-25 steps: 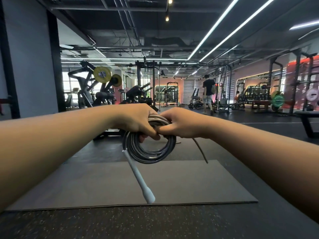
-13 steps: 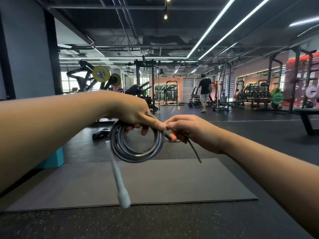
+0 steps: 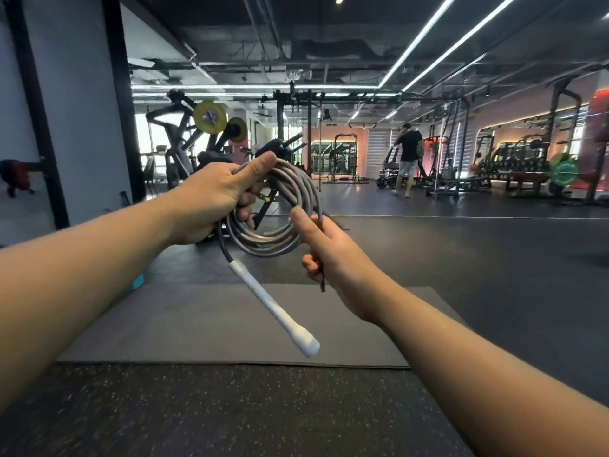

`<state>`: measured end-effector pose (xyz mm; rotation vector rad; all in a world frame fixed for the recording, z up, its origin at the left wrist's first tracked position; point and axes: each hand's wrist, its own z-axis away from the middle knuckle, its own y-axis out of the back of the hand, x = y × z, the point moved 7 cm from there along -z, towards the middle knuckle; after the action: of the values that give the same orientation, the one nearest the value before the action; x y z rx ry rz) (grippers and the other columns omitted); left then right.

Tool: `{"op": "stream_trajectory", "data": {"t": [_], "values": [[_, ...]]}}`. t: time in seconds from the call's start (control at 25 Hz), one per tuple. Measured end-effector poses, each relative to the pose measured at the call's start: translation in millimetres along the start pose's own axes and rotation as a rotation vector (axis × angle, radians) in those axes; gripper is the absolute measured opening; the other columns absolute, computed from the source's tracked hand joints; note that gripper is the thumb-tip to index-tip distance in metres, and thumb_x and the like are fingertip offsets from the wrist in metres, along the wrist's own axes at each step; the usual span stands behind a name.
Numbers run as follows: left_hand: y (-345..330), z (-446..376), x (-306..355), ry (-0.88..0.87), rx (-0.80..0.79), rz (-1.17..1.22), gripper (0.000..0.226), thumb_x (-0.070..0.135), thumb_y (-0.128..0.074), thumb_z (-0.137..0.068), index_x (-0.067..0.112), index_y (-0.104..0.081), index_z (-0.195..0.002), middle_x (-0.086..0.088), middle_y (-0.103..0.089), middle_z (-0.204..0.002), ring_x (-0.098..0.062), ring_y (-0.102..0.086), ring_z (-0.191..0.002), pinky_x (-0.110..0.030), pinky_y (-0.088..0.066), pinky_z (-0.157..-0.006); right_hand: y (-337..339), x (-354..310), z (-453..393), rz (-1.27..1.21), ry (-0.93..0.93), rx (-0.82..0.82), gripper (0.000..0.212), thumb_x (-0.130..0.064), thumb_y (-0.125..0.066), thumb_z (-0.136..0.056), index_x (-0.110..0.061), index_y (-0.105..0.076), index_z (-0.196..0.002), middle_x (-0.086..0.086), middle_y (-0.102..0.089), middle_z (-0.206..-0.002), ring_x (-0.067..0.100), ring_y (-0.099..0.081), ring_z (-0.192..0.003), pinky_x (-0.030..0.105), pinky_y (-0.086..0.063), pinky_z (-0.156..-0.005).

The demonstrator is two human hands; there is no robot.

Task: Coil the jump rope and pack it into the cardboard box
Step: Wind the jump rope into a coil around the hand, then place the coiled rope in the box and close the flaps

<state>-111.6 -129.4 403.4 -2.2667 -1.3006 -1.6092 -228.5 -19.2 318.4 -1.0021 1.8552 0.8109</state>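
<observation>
The grey jump rope (image 3: 280,239) is wound into several loops and held up in front of me. My left hand (image 3: 214,199) grips the coil at its upper left, thumb on top and fingers through the loops. A white handle (image 3: 275,310) hangs from the coil, slanting down to the right. My right hand (image 3: 329,255) pinches the loose dark rope end to the right of the coil; a short tail sticks out below the fingers. No cardboard box is in view.
A grey exercise mat (image 3: 204,324) lies on the dark speckled gym floor below my hands. Weight machines (image 3: 211,136) stand behind on the left and racks (image 3: 527,159) on the right. A person (image 3: 408,156) stands far back. A teal block edge (image 3: 138,282) shows by my left forearm.
Both hands rose with the coil. My right hand drew away from the left and dropped below the coil's right side, holding the rope end. The white handle swung to slant rightward.
</observation>
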Motion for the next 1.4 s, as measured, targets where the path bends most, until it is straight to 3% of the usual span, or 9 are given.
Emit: {"op": "stream_trajectory", "data": {"t": [0.12,0.32,0.48,0.56,0.68,0.8,0.96,1.12,1.4], "values": [[25,18,-25,0.036,0.201,0.054,0.052,0.061,-0.059,-0.090,0.015,-0.054,-0.065,0.007,-0.041,-0.049,-0.012,-0.043,-0.045,-0.037,-0.049,-0.061,-40,7,-9,-0.040,-0.024,0.037,0.042,-0.054,-0.069,-0.087,-0.017,-0.057,-0.101,-0.004,-0.044,-0.070,0.013,-0.038,-0.059,0.030,-0.032,-0.051],[98,86,-65,0.280,0.483,0.163,0.052,0.052,-0.062,-0.093,0.001,-0.070,-0.085,0.003,-0.041,-0.048,-0.012,-0.047,-0.040,-0.048,-0.059,-0.067,-139,1,-17,-0.084,-0.234,-0.060,0.014,-0.021,-0.053,-0.104,-0.011,-0.051,-0.096,0.009,-0.043,-0.067,0.016,-0.037,-0.051,0.029,-0.031,-0.045],[188,180,-74,0.536,0.721,0.233,0.049,0.051,-0.058,-0.096,0.005,-0.067,-0.083,0.005,-0.041,-0.047,-0.012,-0.048,-0.042,-0.043,-0.057,-0.068,-255,-34,-11,0.000,-0.376,-0.319,0.018,-0.025,-0.048,-0.105,-0.012,-0.048,-0.093,0.005,-0.049,-0.064,0.020,-0.047,-0.053,0.034,-0.038,-0.047],[246,239,-65,0.672,0.828,0.076,0.049,0.058,-0.053,-0.095,0.014,-0.064,-0.075,0.007,-0.050,-0.051,-0.008,-0.049,-0.048,-0.027,-0.049,-0.062,-320,-61,-4,0.062,-0.405,-0.479,0.020,-0.027,-0.048,-0.106,-0.010,-0.051,-0.096,0.005,-0.052,-0.067,0.015,-0.053,-0.054,0.030,-0.043,-0.048],[317,317,-45,0.842,0.893,-0.202,0.052,0.060,-0.044,-0.098,0.019,-0.059,-0.070,0.008,-0.055,-0.054,0.000,-0.048,-0.047,-0.019,-0.036,-0.052,-409,-92,8,0.115,-0.426,-0.729,0.023,-0.030,-0.048,-0.106,-0.009,-0.056,-0.100,0.003,-0.059,-0.076,0.007,-0.057,-0.061,0.025,-0.048,-0.058],[363,384,-40,0.968,0.935,-0.207,0.046,0.055,-0.043,-0.100,0.028,-0.054,-0.065,0.012,-0.053,-0.054,0.006,-0.051,-0.051,-0.011,-0.035,-0.052,-489,-108,20,0.148,-0.433,-0.934,0.016,-0.029,-0.047,-0.107,-0.022,-0.059,-0.100,-0.005,-0.063,-0.082,-0.002,-0.058,-0.070,0.017,-0.047,-0.067],[410,455,-48,1.068,1.072,-0.116,0.043,0.055,-0.044,-0.099,0.028,-0.052,-0.067,0.011,-0.047,-0.058,-0.004,-0.047,-0.056,-0.024,-0.034,-0.058,-583,-113,33,0.165,-0.494,-1.104,0.019,-0.030,-0.045,-0.108,-0.026,-0.061,-0.117,-0.006,-0.068,-0.096,0.004,-0.063,-0.086,0.023,-0.048,-0.077],[431,506,-88,1.152,1.249,-0.101,0.046,0.057,-0.046,-0.099,0.020,-0.058,-0.074,0.009,-0.048,-0.057,-0.009,-0.048,-0.053,-0.032,-0.036,-0.057,-658,-69,43,0.236,-0.521,-1.261,0.026,-0.036,-0.043,-0.107,-0.016,-0.058,-0.112,0.002,-0.060,-0.087,0.013,-0.057,-0.080,0.034,-0.045,-0.074],[410,594,-235,1.411,1.440,-0.129,0.043,0.056,-0.053,-0.096,0.015,-0.061,-0.087,0.003,-0.053,-0.056,-0.020,-0.056,-0.049,-0.051,-0.053,-0.057,-759,91,82,0.301,-0.560,-1.553,0.023,-0.042,-0.042,-0.106,-0.026,-0.058,-0.111,-0.004,-0.056,-0.083,0.012,-0.053,-0.074,0.037,-0.044,-0.075]]}}
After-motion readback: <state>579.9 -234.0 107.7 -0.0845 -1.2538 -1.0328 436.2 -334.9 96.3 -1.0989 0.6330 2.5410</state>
